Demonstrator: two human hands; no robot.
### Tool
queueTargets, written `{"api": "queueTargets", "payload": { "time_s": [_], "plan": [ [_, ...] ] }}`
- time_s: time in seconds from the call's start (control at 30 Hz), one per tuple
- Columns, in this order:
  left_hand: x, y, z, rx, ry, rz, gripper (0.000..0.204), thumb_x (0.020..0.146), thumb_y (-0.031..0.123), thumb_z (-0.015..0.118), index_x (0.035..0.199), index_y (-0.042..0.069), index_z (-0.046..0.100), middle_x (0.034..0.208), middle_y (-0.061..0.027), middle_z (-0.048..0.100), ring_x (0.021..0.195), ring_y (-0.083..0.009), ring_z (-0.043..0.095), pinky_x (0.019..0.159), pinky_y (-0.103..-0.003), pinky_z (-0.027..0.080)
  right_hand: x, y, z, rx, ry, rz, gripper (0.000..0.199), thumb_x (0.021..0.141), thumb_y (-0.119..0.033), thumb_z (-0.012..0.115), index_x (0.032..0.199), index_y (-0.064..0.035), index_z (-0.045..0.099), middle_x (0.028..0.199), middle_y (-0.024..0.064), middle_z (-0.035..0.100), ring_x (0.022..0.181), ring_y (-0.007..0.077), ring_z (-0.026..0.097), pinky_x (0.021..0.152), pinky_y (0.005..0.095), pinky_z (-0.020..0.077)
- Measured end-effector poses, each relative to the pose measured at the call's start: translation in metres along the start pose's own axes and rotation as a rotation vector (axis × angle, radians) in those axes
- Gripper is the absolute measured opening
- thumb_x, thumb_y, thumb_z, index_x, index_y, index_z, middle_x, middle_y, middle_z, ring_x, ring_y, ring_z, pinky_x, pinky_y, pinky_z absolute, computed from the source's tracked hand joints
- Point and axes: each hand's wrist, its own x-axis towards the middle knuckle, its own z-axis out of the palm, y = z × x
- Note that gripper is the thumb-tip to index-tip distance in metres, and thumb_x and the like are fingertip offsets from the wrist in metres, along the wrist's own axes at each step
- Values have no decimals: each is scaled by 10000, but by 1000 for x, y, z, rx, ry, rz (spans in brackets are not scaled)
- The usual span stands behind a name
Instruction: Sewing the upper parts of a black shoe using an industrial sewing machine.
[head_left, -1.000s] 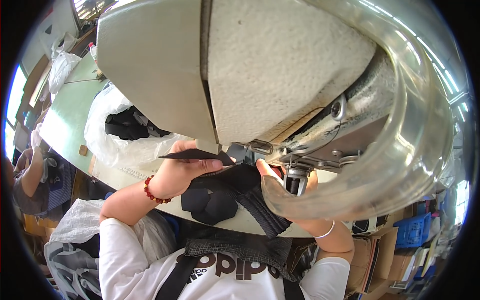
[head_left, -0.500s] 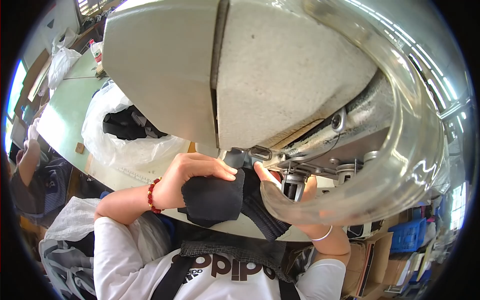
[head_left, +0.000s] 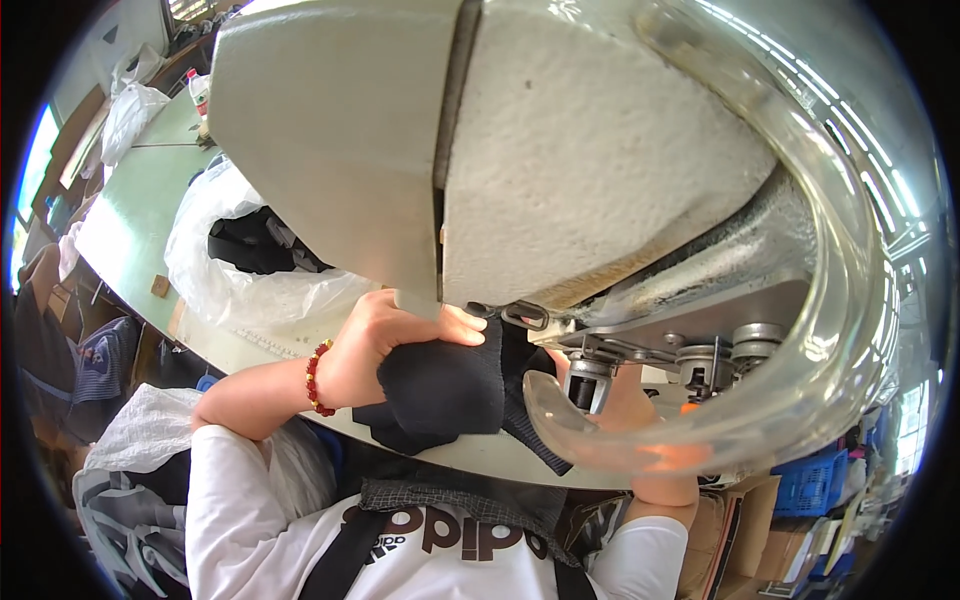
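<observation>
My left hand (head_left: 385, 340), with a red bead bracelet on the wrist, grips the top of a black fabric piece (head_left: 445, 385) and holds it up under the grey sewing machine head (head_left: 520, 150). My right hand (head_left: 625, 400) sits behind a clear curved plastic tube (head_left: 720, 440), mostly hidden, at the right edge of the same fabric beside the machine's metal foot (head_left: 585, 375). Whether its fingers pinch the cloth cannot be seen.
A pale green work table (head_left: 130, 210) runs off to the upper left, bearing a clear plastic bag (head_left: 235, 280) with dark garments inside. Another white bag (head_left: 135, 110) lies farther back. A blue crate (head_left: 805, 480) and cardboard boxes stand at lower right.
My left hand has slid right along the black fabric, bunching it closer under the machine head. The flat pointed edge of cloth seen earlier is now folded into the hand.
</observation>
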Motion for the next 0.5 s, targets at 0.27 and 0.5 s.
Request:
{"api": "queueTargets", "payload": {
  "time_s": [0.27,0.5],
  "plan": [
    [6,0,2,-40,5,17,435,696,34,794,1129,-2,764,1230,-166,760,1158,-349,725,987,-440,563,-4,-40,13,-1889,150,-581,521,978,-248,718,1445,-57,584,1252,79,707,1121,225,666,971,347,521],
    [5,-8,27,-81,268,85,176,782,-24,812,944,3,749,1013,-157,759,996,-336,731,868,-407,586,-36,-129,103,-1540,32,-800,466,1089,-366,578,1246,55,702,1184,187,740,1077,336,719,917,413,565]
  ]
}}
